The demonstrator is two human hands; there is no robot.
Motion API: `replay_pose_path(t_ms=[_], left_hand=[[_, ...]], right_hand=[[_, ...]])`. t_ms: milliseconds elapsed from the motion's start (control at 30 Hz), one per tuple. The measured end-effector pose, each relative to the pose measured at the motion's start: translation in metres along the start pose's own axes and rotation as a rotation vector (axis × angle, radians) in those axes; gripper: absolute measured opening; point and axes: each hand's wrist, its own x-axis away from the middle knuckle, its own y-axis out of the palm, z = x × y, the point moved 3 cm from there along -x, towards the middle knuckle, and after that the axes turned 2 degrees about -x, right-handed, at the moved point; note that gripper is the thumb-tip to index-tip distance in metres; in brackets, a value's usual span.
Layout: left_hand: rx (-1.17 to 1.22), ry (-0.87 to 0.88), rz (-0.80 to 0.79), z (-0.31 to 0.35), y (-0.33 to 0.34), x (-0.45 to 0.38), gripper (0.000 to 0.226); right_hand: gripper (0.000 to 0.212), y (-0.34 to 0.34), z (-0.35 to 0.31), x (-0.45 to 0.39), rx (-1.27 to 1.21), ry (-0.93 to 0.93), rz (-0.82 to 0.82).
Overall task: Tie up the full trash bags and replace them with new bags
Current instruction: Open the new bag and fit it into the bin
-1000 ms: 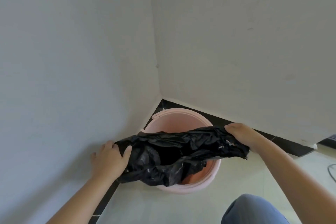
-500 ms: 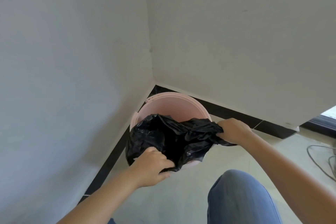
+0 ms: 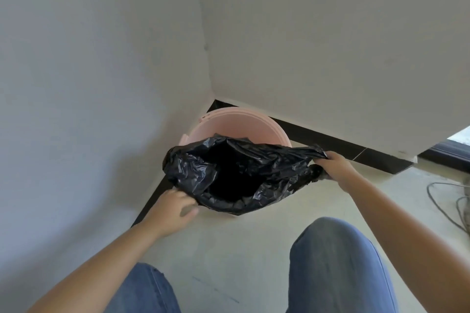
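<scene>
A pink bin (image 3: 244, 123) is set in the corner where two grey walls (image 3: 89, 71) meet. A black trash bag (image 3: 236, 170) is held open over the bin's mouth, its near edge draped outside the rim. The bag's right end is gripped by the right hand (image 3: 335, 168); its near-left edge is pinched by the left hand (image 3: 175, 207). Cables (image 3: 450, 201) are seen well right of the bin.

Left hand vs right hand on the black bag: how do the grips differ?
The left hand holds the black bag at its near lower edge; the right hand holds the far right corner. The left hand's fingers tuck under the rim, thumb loose; the right hand's pinch a stretched point of plastic. Both hold the bag's mouth open over the pink bin.
</scene>
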Motion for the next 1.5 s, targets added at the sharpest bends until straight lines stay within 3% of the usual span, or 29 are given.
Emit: replay_pose_path(t_ms=[67, 133, 167, 300, 367, 400, 500, 533, 633, 800, 933, 1033, 1133, 1200, 1333, 1400, 1500], left_hand=[[0.286, -0.168, 0.263, -0.011, -0.015, 0.002, 0.042], [0.296, -0.299, 0.441, -0.018, -0.030, -0.002, 0.026], [0.273, -0.323, 0.465, -0.016, -0.036, -0.008, 0.014], [0.227, -0.370, 0.414, -0.008, -0.052, -0.044, 0.044], [0.192, -0.389, 0.366, -0.004, -0.052, -0.059, 0.045], [0.172, -0.397, 0.333, -0.004, -0.049, -0.064, 0.045], [0.129, -0.423, 0.288, -0.003, -0.042, -0.075, 0.047], [0.116, -0.433, 0.301, -0.003, -0.039, -0.078, 0.046], [0.116, -0.428, 0.393, -0.007, -0.035, -0.082, 0.036], [0.093, -0.397, 0.425, -0.021, -0.035, -0.086, 0.026], [-0.001, -0.352, 0.409, -0.018, -0.034, -0.083, 0.023], [-0.081, -0.315, 0.372, -0.016, -0.037, -0.083, 0.021], [-0.083, -0.277, 0.318, -0.018, -0.044, -0.088, 0.018], [0.095, -0.284, 0.258, -0.018, -0.046, -0.098, 0.018], [1.053, -0.424, 0.001, -0.018, -0.050, -0.114, 0.028], [1.190, -0.435, -0.014, -0.025, -0.057, -0.116, 0.022], [1.136, -0.363, 0.059, -0.028, -0.063, -0.117, 0.022]], right_hand=[[0.036, -0.002, -0.005, 0.000, 0.053, -0.037, 0.034], [0.048, -0.006, -0.015, 0.002, 0.311, -0.138, 0.137], [0.053, -0.007, -0.024, 0.007, 0.415, -0.214, 0.175], [0.068, 0.007, -0.060, 0.035, 0.432, -0.708, 0.204], [0.058, 0.026, -0.069, 0.048, 0.541, -0.931, 0.232], [0.053, 0.038, -0.069, 0.048, 0.673, -0.951, 0.215], [0.073, 0.069, -0.067, 0.038, 1.063, -0.783, 0.113], [0.069, 0.075, -0.064, 0.031, 1.097, -0.750, 0.096], [0.049, 0.075, -0.055, 0.010, 1.026, -0.591, 0.052], [0.038, 0.067, -0.047, -0.002, 0.760, -0.586, 0.037], [0.029, 0.054, -0.035, 0.002, 0.591, -0.577, 0.186], [0.018, 0.040, -0.034, 0.005, 0.629, -0.548, 0.217], [0.012, 0.024, -0.048, -0.005, 0.648, -0.488, 0.147], [0.006, 0.018, -0.060, -0.019, 0.478, -0.485, 0.096], [0.022, 0.018, -0.074, -0.046, 0.157, -0.420, -0.077], [0.029, 0.020, -0.079, -0.054, 0.033, -0.395, -0.131], [0.021, 0.027, -0.088, -0.065, 0.041, -0.428, -0.124]])
